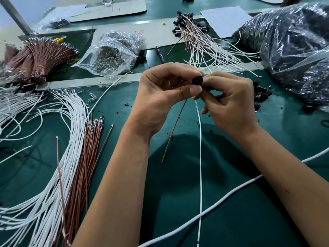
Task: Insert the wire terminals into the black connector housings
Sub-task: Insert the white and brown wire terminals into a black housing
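Clear bag point(114, 50) holds terminals; dark bag point(292, 43) holds black housings.

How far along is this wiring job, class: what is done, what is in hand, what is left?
Done: a pile of finished assemblies, black housings already wired, lies at the back. In hand: both hands, left hand and right hand, pinch one black housing, with a brown wire and a white wire hanging below. Left: many loose white wires and brown wires lie at left.
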